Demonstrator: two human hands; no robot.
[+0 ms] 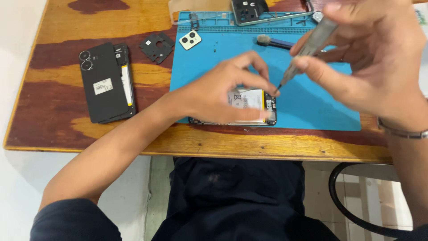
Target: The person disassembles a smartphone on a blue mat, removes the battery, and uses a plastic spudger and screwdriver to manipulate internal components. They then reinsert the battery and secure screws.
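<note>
The opened phone [249, 107] lies at the near edge of the blue mat [321, 107]; the left hand [223, 91] curls over it, fingertips pinching its frame; the right hand [365, 58] grips a screwdriver [307, 49], tip at the phone's far right corner; farther left lies a black back cover [104, 82].

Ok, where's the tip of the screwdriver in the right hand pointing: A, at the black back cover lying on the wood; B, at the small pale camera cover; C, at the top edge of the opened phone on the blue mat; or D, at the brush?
C: the right hand holds the screwdriver with its tip at the top edge of the opened phone on the blue mat, steadied by the left hand.
</note>
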